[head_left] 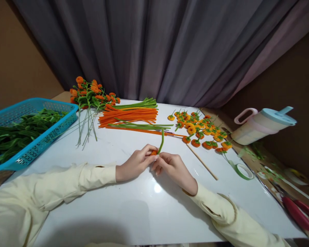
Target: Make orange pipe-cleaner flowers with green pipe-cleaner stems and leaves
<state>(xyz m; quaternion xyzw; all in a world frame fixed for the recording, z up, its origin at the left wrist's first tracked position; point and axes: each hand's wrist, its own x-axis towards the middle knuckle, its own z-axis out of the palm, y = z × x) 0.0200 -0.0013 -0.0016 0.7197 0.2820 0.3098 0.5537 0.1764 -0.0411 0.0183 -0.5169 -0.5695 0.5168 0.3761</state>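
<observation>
Head view, and I have both hands meeting over the middle of the glossy white tabletop [170,212]. The small, fuzzy orange flower head [153,153] sits right between them, held up off the surface, with a fuzzy bright-green stem [161,141] rising from it and leaning slightly to the right. My left hand [137,161] has thumb and fingers closed around the orange piece, covering much of it. My right hand [173,168] has its thumb and forefinger drawn nearly together at the foot of the green; I cannot tell whether they pinch it or only touch it. Beyond the hands lies a thick bundle of straight, fuzzy orange strips [134,115], with a bundle of fuzzy green strips [144,103] behind it and a few loose green ones in front. To the right I see a spread of yellow and orange fuzzy flower heads [208,128], a thin wooden stick [202,162] lying at a slant, and a roll of pale green tape [240,174]. At the far left, a bright-blue perforated plastic basket [38,149] holds long, fuzzy green leaves [25,132], near a bunch of long-stemmed orange flowers [89,91].
</observation>
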